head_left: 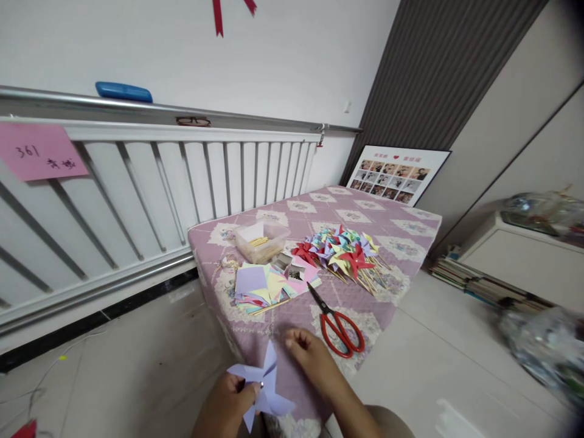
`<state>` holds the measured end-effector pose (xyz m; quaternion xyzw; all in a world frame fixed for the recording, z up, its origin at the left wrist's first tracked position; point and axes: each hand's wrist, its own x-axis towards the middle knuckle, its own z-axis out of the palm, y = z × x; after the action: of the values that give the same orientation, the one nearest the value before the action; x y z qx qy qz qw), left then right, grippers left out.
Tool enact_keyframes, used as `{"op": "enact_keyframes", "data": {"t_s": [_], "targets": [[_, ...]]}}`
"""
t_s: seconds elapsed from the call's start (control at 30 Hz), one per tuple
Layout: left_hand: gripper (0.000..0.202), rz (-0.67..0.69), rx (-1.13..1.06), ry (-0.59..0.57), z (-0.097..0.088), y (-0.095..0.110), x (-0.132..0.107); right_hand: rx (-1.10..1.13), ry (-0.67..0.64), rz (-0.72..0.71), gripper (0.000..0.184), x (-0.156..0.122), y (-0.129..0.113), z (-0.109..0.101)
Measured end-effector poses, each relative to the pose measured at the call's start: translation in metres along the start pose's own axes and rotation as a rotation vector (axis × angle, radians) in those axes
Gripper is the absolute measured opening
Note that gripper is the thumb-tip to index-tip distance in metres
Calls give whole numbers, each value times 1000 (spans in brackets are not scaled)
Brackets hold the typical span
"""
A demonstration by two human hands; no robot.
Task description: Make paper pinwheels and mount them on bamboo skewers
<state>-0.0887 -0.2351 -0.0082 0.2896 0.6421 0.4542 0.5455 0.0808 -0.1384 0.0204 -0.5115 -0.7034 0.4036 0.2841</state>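
At lower center, the left hand's [227, 401] closed grip pinches a lilac pinwheel [268, 389]; slackening could unfurl its blades [270, 360]. The right hand [312, 359] curls loosely, any hold unclear.

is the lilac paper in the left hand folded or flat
Folded: the lilac paper is a pinwheel, vanes meeting at a small shiny centre, held in the left hand.

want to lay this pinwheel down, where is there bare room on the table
The widest free patch is the far tablecloth, between the pinwheel heap and the photo board. A smaller one lies between the paper stack and the right hand, left of the scissors. It is crowded around the plastic box, paper stack and pinwheel heap.
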Motion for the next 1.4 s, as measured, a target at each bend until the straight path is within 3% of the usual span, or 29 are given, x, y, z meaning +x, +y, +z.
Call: {"op": "enact_keyframes", "data": {"t_s": [0.1, 0.2, 0.4, 0.63, 0.9, 1.23, 1.4], "targets": [[24, 20, -163, -22, -7, 6, -4, -150, 93, -38, 22, 37, 2, -3], [27, -26, -280, 3, -11, 10, -8, -281, 96, -96, 31, 69, 5, 2], [30, -98, -381, 66, -21, 6, -5, -512, 20, -141, 22, 97, 9, 9], [30, -73, -399, 92, -23, 2, -1, -666, -140, -250, 23, 86, 10, -2], [31, -52, -494, 77, -25, 5, -4, -765, -281, -253, 17, 64, 2, -21], [31, -43, -629, 88, -34, 7, -9, -752, -284, -241, 16, 65, -6, -11], [34, -54, -688, 116, -35, 15, -16, -642, -206, -275, 9, 54, -13, -14]]}}
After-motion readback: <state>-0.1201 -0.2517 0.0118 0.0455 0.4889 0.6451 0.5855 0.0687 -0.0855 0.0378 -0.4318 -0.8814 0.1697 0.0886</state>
